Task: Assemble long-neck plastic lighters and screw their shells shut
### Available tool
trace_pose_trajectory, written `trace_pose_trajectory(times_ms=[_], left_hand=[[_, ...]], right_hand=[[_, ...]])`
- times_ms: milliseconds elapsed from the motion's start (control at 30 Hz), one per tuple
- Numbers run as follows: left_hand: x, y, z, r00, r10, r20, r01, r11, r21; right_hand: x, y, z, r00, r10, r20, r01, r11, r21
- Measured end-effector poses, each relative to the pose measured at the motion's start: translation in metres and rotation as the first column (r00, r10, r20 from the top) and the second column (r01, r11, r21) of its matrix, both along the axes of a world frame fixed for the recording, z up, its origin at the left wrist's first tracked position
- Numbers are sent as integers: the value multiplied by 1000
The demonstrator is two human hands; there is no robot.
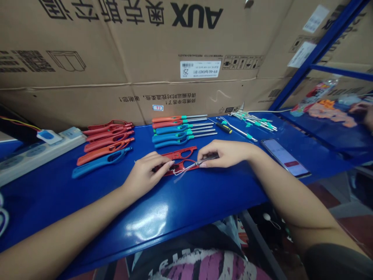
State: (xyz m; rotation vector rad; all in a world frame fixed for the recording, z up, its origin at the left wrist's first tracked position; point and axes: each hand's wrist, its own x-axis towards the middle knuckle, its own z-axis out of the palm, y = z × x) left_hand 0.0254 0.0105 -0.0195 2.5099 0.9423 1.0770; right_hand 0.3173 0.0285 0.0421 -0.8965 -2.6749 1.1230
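Observation:
Two red plastic handle halves of a long-nosed lighter lie at the table's middle: a far half (172, 155) and a near half (189, 161). My left hand (147, 169) is closed on the near half's left end, thumb and fingers pinching around a dark part inside. Thin white wires (177, 172) come out beside my left thumb. In a pinch, my right hand (225, 152) holds a slim grey metal tool (201, 161), tilted over the near half. The tool's lower left tip is blurred, so I cannot tell its exact kind.
Red, orange and blue handles (100, 158) lie at left; lighters with metal tubes (171, 138) lie behind my hands. A screwdriver (224, 127), metal tubes (256, 121) and a phone (285, 157) are at right. A power strip (37, 153) borders the left; another person's hand (364, 111) is far right.

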Motion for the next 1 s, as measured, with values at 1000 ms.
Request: trace_pose_trajectory(times_ms=[1000], left_hand=[[0,6,-8,989,-120,-85,127,989,76]], right_hand=[[5,4,1,995,-84,58,77,990,118]])
